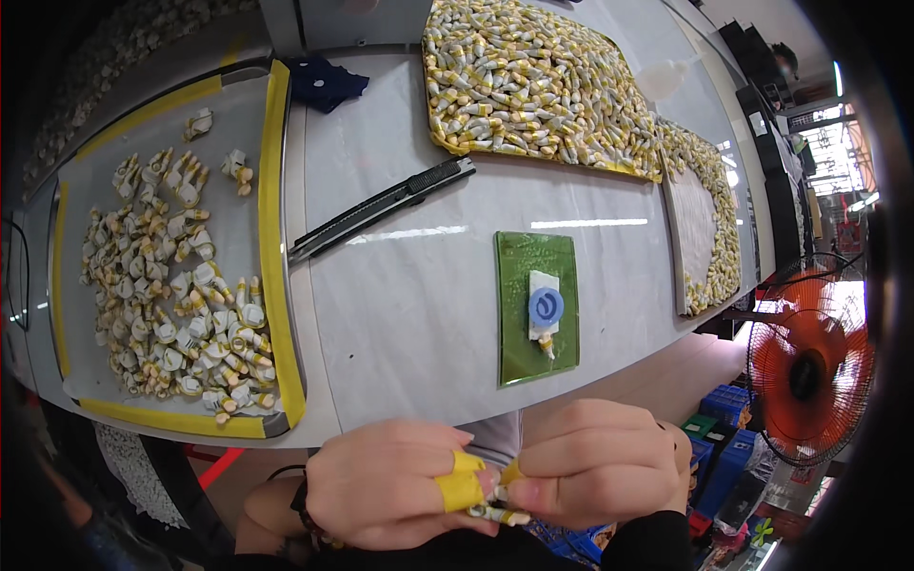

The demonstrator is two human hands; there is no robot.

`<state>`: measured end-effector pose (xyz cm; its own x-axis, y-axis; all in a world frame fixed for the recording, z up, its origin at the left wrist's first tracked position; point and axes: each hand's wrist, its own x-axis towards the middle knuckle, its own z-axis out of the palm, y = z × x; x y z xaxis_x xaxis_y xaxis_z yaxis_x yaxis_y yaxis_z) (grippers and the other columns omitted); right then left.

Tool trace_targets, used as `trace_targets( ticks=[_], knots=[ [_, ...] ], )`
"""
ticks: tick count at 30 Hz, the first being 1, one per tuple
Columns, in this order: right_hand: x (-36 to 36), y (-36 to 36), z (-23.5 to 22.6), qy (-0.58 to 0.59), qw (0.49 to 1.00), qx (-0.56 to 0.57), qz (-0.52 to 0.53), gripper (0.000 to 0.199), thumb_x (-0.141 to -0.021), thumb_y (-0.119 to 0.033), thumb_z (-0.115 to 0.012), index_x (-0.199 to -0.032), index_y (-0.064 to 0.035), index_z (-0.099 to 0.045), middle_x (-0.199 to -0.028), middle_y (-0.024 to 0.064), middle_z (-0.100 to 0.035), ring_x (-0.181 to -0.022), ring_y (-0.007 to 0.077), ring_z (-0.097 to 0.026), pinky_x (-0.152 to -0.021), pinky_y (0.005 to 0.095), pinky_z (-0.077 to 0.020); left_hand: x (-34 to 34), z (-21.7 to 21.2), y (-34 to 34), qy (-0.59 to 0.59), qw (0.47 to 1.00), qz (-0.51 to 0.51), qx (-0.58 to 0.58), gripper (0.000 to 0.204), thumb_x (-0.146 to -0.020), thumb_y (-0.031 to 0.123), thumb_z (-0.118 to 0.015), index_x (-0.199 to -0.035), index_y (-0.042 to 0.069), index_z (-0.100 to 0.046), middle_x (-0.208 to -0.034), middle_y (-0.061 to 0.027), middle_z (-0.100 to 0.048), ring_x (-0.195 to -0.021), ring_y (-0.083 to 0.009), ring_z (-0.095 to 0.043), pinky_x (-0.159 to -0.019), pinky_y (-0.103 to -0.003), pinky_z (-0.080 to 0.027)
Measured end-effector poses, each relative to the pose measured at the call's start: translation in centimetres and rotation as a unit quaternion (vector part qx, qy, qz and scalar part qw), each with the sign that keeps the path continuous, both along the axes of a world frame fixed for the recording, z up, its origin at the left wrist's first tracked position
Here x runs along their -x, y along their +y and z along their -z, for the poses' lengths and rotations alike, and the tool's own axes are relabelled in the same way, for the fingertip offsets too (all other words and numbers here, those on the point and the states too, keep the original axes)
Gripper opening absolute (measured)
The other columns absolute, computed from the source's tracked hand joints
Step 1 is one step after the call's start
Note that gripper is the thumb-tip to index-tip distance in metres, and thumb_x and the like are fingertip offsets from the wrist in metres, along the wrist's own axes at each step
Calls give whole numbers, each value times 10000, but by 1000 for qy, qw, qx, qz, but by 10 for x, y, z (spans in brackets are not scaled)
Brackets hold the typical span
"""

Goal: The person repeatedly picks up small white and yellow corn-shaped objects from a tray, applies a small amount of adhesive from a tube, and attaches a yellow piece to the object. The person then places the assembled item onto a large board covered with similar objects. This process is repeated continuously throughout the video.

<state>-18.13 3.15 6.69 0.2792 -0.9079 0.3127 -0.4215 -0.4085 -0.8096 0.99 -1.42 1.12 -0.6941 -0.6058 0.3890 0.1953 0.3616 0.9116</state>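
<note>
My left hand point(386, 485) and my right hand point(600, 466) meet at the table's near edge, fingertips pinched together. Between them is a small white piece with a yellow band point(497, 515), partly covered by the fingers. Yellow tape wraps a finger of the left hand, and some yellow shows at the right fingertips too. Beyond the hands lies a green rectangular mat point(514, 357). On it rests a white block with a blue ring point(546, 307), and a small yellow-and-white piece point(546, 345) pokes out at its near end.
At left, a yellow-taped tray point(276, 190) holds many white-and-yellow pieces. A black utility knife point(381, 205) lies beside it, near a dark blue cloth point(324, 84). Packed trays of similar pieces point(533, 86) fill the far side. An orange fan point(809, 362) stands at right.
</note>
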Motion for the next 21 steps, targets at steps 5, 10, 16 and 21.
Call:
trace_targets(
  ticks=[5,10,16,21],
  knots=[
    [-4,1,10,25,996,78,43,231,-579,-6,-790,-743,-40,-630,-706,85,-642,-544,194,-587,-471,268,-472,5,1,9,-2,987,-144,69,367,-622,116,-830,-877,58,-573,-920,-100,-659,-792,-244,-638,-739,-392,-543],
    [8,-2,10,-62,998,-1,-33,210,-598,-76,-815,-763,-59,-686,-709,56,-620,-578,177,-578,-510,263,-461,-1,8,7,17,995,-68,-74,328,-664,100,-806,-901,-9,-606,-892,-138,-663,-730,-215,-639,-693,-334,-538],
    [16,-17,18,-139,983,-56,-105,199,-714,-45,-747,-900,-36,-675,-796,44,-535,-677,169,-497,-570,269,-373,-2,4,6,74,931,60,-353,256,-756,64,-742,-926,-94,-634,-839,-179,-660,-711,-177,-636,-635,-277,-505],
    [15,-21,17,-128,976,-111,-136,143,-708,-117,-770,-813,-72,-684,-775,25,-487,-664,171,-485,-565,274,-365,0,9,15,96,910,41,-401,241,-729,102,-772,-916,-6,-664,-814,-77,-688,-738,-122,-665,-685,-212,-507]
  ],
)
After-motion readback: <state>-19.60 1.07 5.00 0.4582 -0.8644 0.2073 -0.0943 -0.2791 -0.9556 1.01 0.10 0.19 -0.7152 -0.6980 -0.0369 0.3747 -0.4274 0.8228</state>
